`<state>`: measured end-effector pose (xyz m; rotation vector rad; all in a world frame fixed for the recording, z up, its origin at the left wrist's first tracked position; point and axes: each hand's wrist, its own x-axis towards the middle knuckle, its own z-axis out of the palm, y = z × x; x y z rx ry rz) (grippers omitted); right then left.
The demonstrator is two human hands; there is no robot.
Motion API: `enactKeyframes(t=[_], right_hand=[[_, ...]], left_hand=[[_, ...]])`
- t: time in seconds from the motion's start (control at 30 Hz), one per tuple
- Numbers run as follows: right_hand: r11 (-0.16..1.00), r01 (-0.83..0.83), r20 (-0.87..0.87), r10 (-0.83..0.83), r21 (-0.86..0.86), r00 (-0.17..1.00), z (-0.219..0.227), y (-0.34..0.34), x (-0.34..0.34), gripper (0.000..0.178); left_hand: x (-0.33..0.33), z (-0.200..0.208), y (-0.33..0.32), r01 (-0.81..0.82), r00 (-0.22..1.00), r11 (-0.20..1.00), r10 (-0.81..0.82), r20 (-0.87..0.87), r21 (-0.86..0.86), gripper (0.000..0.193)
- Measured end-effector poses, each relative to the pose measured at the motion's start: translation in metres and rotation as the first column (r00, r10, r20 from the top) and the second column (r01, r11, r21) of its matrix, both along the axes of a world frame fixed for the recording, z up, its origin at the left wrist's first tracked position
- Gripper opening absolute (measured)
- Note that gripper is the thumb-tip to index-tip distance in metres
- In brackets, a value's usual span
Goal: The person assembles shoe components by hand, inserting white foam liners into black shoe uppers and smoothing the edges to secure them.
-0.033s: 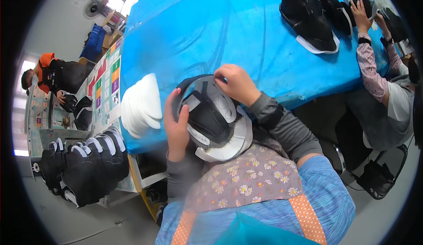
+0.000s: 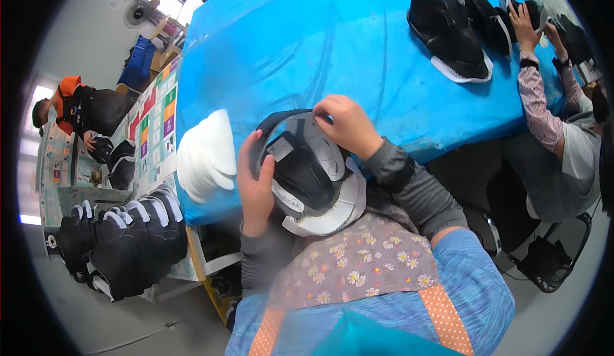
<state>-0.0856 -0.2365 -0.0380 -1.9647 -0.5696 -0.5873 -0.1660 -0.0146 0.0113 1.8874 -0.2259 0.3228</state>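
A black helmet liner [image 2: 299,180] is held in front of my chest at the table's near edge, its hollow side facing up. It has a mesh middle, a pale label, grey side pieces and a white curved strip [image 2: 348,202] along its near edge. My left hand [image 2: 254,186] grips the liner's left side, the thumb on the inner face and the fingers around the outside. At the far right edge, my right hand [image 2: 345,122] pinches the rim between bent fingers and thumb. Just left of the liner lies a stack of white curved pads [image 2: 206,154].
Blue sheeting [image 2: 307,42] covers the table. More black liners [image 2: 451,33] lie at the far right, where a co-worker's hands [image 2: 526,30] handle one. Several black liners with white strips [image 2: 137,241] hang at the lower left. Another person [image 2: 89,110] works farther left.
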Motion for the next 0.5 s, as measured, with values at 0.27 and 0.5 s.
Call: enactKeyframes(t=[0.27, 0.5], right_hand=[[0.967, 0.19, 0.05, -0.184, -0.17, 0.982, 0.062, -0.023, -0.029, 0.009], [0.954, 0.255, 0.06, -0.249, -0.155, 0.967, 0.047, -0.016, -0.036, 0.013]], left_hand=[[0.016, -0.001, -0.012, -0.138, 0.977, 0.968, 0.097, 0.191, 0.21, 0.048], [0.042, -0.01, 0.002, -0.293, 0.921, 0.843, 0.121, 0.371, 0.45, 0.034]])
